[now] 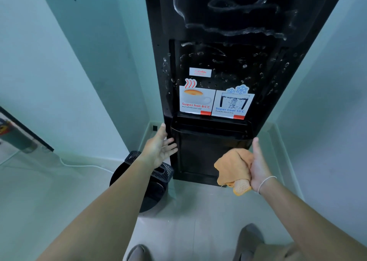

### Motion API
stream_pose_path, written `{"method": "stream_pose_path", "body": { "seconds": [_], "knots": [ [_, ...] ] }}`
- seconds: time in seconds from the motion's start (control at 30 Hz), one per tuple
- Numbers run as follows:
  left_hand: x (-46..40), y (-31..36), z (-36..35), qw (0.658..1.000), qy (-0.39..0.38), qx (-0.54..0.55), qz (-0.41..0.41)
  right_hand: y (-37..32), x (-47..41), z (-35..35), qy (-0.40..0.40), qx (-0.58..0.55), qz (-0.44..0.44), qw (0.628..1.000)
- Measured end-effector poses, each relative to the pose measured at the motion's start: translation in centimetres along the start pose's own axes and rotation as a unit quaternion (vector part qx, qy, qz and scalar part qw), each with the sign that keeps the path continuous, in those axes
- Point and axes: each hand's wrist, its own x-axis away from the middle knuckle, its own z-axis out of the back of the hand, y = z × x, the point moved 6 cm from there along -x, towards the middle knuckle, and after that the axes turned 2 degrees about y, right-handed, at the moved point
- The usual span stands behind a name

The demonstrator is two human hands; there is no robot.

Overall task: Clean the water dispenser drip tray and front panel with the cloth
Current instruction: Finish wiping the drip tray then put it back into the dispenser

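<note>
- While the left hand (pixel 158 147) sits with fingers spread and relaxed against the left edge of the water dispenser (pixel 218 62), it holds nothing; the thumb tip touches the cabinet side, the fingers point at the drip tray (pixel 210 129) slot.
- Right hand (pixel 258 167) is curled round the orange cloth (pixel 232 167), thumb up along the dispenser's right edge. The cloth is bunched and hangs just left of that hand, in front of the lower door.
- Drip tray housing sits between the two hands, slightly above them. A grille piece (pixel 162 169) lies under the left wrist on a round black bin (pixel 147 191); probably the tray's grate, can't confirm.
- Front panel (pixel 228 22) above both hands is covered in streaks and droplets, so my read is that the wipe isn't done.
- Risks, as I judge them:
  - Bunched cloth smears wet residue instead of lifting it. Needs refolding to a flat face.
  - Rubbing over the hot/cold stickers (pixel 214 103) just above the tray could lift their edges.
  - Drips from the panel run down into the tray recess, so cleaning the tray first means redoing it.
  - Grille perched on the bin could get knocked off by the left forearm.
</note>
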Motion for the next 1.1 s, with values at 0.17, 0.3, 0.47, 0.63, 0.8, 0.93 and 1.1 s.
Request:
{"method": "stream_pose_path", "body": {
  "seconds": [0.17,0.3,0.47,0.63,0.8,0.93,1.1],
  "knots": [
    [0.5,-2.0,6.3,0.997,0.077,-0.017,0.008,4.3,-0.7,-0.7,0.0,0.05,-0.038,0.998],
    [0.6,-4.0,11.1,0.991,0.127,-0.034,0.03,7.1,-1.0,-2.7,0.006,0.142,-0.042,0.989],
    [-1.1,-7.2,14.5,0.982,0.171,-0.048,0.066,10.5,-2.0,-6.2,-0.055,0.147,-0.064,0.985],
    [-4.9,-10.8,14.5,0.977,0.181,-0.039,0.107,13.7,-4.7,-8.7,-0.114,0.144,-0.093,0.979],
    [-9.6,-13.6,14.0,0.972,0.192,-0.023,0.136,15.6,-7.1,-10.2,-0.122,0.168,-0.116,0.971],
    [-12.6,-14.9,13.5,0.973,0.192,0.02,0.13,16.3,-9.4,-11.0,-0.105,0.18,-0.116,0.971],
    [-14.1,-15.2,14.0,0.973,0.201,0.052,0.102,16.4,-10.8,-12.6,-0.113,0.172,-0.098,0.974]
  ]
}}
